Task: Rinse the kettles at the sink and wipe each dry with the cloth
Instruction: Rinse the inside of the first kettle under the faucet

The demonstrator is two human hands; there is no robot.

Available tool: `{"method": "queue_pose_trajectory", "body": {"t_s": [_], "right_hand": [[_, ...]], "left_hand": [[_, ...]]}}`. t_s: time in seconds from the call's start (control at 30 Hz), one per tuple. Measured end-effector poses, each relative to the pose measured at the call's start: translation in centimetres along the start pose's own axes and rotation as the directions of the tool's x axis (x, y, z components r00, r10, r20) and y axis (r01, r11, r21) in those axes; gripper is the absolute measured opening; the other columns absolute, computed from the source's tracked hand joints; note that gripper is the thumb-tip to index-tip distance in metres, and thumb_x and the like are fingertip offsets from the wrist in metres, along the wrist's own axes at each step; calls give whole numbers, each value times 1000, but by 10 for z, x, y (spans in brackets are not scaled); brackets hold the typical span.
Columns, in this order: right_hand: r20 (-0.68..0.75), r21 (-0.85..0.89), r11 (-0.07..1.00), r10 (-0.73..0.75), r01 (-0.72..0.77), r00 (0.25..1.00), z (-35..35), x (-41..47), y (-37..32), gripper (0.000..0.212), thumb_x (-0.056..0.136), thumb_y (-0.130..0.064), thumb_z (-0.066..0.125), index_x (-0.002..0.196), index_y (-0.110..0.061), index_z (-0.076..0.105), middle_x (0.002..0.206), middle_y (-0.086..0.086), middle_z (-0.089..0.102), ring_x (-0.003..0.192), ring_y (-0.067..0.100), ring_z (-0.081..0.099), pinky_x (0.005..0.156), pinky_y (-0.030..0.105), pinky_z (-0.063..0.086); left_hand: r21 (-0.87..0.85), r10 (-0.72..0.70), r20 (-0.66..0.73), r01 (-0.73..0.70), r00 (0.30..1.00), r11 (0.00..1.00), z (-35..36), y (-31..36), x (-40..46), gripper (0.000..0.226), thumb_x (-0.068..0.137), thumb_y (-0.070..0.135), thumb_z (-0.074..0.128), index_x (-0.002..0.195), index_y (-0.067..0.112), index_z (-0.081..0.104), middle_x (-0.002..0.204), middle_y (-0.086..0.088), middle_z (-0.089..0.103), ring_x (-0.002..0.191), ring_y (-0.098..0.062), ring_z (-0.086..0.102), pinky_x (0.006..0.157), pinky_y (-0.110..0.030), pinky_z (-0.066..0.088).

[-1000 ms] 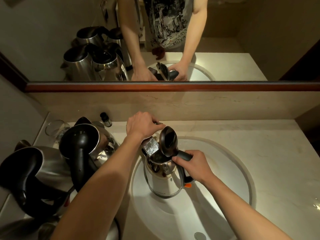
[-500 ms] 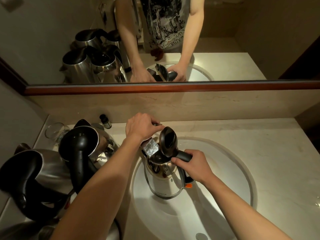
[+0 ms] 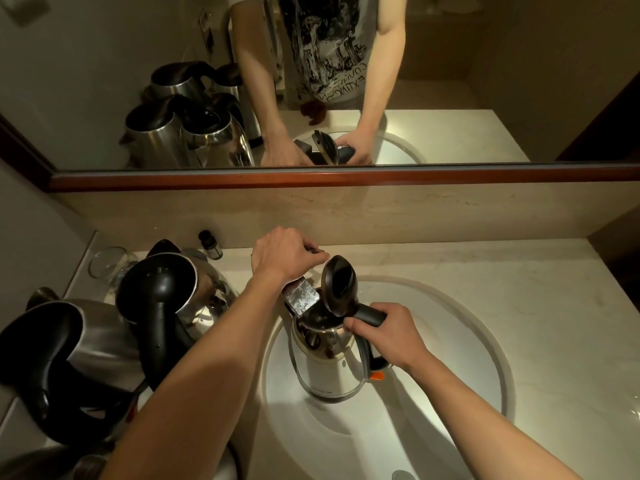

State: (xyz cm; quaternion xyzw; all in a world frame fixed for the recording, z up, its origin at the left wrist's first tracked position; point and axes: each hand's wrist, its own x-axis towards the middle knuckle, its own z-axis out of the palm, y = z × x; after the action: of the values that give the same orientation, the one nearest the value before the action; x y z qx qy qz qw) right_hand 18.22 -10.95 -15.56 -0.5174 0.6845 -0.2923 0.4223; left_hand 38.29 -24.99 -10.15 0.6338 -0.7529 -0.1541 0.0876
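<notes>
Steel kettle (image 3: 329, 368) stands upright in the sink basin (image 3: 450, 375), lid (image 3: 341, 285) raised. Right hand (image 3: 384, 332) grips its black handle. Left hand (image 3: 284, 254), behind the kettle, curls round the tap lever (image 3: 317, 251). Further kettles (image 3: 166, 296) crowd the worktop (image 3: 485, 265) left of the sink basin.

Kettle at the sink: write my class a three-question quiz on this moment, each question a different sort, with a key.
1. True or false: the lid of the kettle in the sink is open.
2. Which hand grips the kettle's handle? A left B right C neither
3. Fill in: the left hand rests on the ____.

Key: 1 true. 2 B, the right hand. 3 tap.
</notes>
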Motion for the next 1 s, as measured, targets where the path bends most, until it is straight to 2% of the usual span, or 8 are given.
{"method": "queue_pose_trajectory", "body": {"t_s": [0.3, 0.43, 0.63, 0.8, 1.0], "right_hand": [[0, -28, 1000, -14, 14, 1000, 1, -1, -3, 37, 77, -37, 87, 59, -16, 62, 49, -11, 54, 49, 4, 49, 52, 15, 37], [0, -22, 1000, -11, 11, 1000, 2, -2, -5, 39, 77, -36, 87, 58, -16, 60, 48, -11, 52, 47, 4, 47, 51, 15, 36], [-8, -34, 999, -7, 6, 1000, 2, -2, -6, 41, 76, -38, 88, 59, -16, 58, 46, -14, 49, 47, 4, 46, 50, 15, 34], [-33, -43, 999, -20, 19, 999, 3, 2, -5, 42, 74, -43, 89, 64, -16, 58, 58, -9, 53, 53, 4, 48, 54, 18, 36], [-57, -36, 999, -39, 37, 998, 2, -3, 1, 40, 74, -39, 89, 63, -17, 58, 57, -9, 54, 53, 3, 50, 54, 15, 38]], "left_hand": [[-1, 3, -2, -3, 1000, 1000, 1, 0, 1, 37, 83, 71, 62, 97, 40, 78, 86, 13, 73, 87, -15, 64, 65, -29, 39], [1, -6, 11, 6, 1000, 1000, -1, 1, 0, 36, 83, 70, 62, 95, 40, 78, 85, 11, 73, 84, -16, 63, 63, -29, 37], [-10, -9, 28, 9, 1000, 1000, 0, -1, 1, 38, 80, 72, 63, 94, 40, 79, 90, 13, 74, 89, -18, 66, 70, -30, 47], [-3, 24, 13, -24, 1000, 1000, 0, -2, 0, 36, 81, 67, 64, 97, 38, 79, 94, 12, 74, 93, -18, 65, 71, -29, 42], [-26, 10, 18, -10, 1000, 1000, -2, 0, -1, 35, 80, 67, 67, 94, 37, 78, 90, 13, 73, 90, -16, 64, 70, -30, 39]]}}
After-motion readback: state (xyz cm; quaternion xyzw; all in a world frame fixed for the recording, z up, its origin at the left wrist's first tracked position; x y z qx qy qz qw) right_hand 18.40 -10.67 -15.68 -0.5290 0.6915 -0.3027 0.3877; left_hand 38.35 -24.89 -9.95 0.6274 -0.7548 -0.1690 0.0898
